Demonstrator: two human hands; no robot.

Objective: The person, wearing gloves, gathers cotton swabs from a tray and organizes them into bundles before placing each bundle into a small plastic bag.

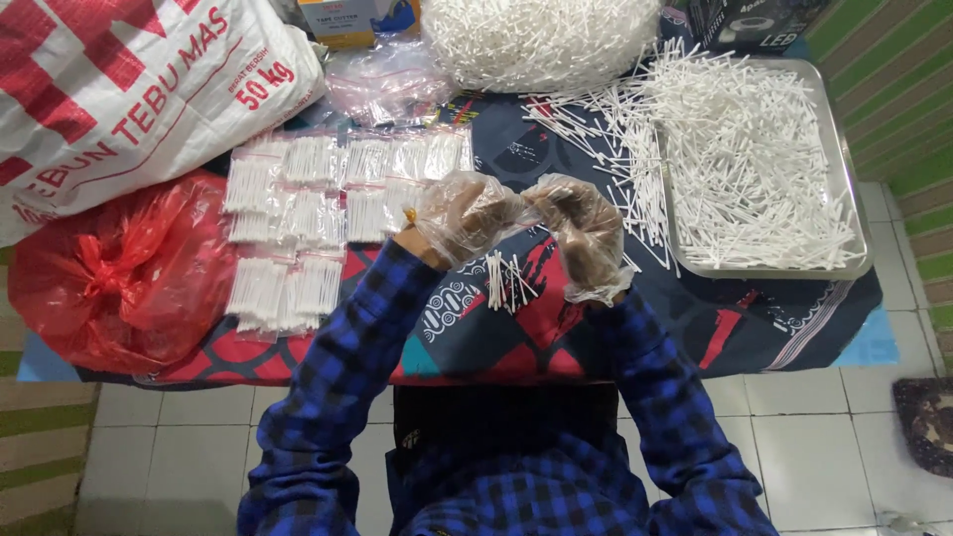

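While both hands meet near the centre of the frame, each in a loose clear plastic glove, the left hand and right hand have their fingers curled inward and nearly touching; whether they pinch anything I cannot tell. Just below and between them a small bunch of white cotton swabs lies on the patterned cloth. Left of the hands sit rows of filled clear packets (swabs bundled inside). At the right, a metal tray holds loose swabs, with more heaped at upper centre. A red plastic bag and a white sack fill the left side.
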